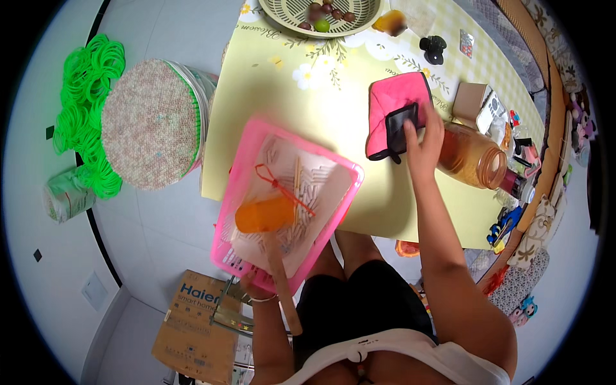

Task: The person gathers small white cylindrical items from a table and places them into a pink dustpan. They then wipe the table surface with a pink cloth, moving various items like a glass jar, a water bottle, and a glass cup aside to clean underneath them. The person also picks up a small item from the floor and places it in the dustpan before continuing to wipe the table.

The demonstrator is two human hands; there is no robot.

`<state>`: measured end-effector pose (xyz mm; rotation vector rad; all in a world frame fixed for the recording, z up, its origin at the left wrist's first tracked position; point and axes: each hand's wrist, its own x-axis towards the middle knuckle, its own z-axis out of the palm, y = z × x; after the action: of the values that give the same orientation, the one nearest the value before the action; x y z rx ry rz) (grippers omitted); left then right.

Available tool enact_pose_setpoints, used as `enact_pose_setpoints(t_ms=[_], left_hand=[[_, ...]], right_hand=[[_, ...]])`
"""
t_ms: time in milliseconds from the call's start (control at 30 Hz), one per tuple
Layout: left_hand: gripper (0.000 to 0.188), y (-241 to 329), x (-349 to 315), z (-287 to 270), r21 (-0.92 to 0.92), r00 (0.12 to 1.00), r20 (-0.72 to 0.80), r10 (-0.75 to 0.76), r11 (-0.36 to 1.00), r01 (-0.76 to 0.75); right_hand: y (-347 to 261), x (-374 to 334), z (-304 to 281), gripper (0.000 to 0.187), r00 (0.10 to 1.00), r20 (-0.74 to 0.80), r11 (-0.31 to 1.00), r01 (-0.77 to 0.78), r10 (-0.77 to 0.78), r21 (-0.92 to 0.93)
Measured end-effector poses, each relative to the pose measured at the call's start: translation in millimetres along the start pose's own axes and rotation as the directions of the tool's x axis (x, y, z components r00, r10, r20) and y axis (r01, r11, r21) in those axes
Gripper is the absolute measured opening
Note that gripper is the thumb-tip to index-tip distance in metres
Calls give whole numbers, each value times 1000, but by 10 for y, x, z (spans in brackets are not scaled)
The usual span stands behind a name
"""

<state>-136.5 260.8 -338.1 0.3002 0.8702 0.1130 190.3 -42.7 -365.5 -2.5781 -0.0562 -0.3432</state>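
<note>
My left hand (255, 287) grips the near edge of a pink plastic tray (240, 173), which juts off the edge of the yellow flowered table (282, 109). In the tray lie a white sheet with several thin pale sticks (301, 186), a red string (282, 186) and an orange scoop (264, 215) whose wooden handle (285, 292) points toward me. My right hand (425, 138) rests on a black phone (399, 125), fingers curled around its right side. The phone lies on a folded pink cloth (391, 96).
An amber jar (471, 157) lies right of my right hand, with clutter behind it. A basket of fruit (321, 13), a black hair clip (433, 49) and a small carton (468, 99) sit farther back. On the floor are green rings (90, 70), a round bundle (151, 122) and a cardboard box (196, 324).
</note>
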Motion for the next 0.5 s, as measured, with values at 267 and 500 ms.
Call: enact_pose_setpoints(t_ms=[267,500], left_hand=[[81,267,-504,-653,-46,999,32,18,999,-16],[80,247,-672,-225,1,983,-128,133,991,-134]], right_hand=[[-1094,275,1393,66,850,357,918,392,-387,63],[-1343,-352,1313,61,506,504,713,539,-700,448]])
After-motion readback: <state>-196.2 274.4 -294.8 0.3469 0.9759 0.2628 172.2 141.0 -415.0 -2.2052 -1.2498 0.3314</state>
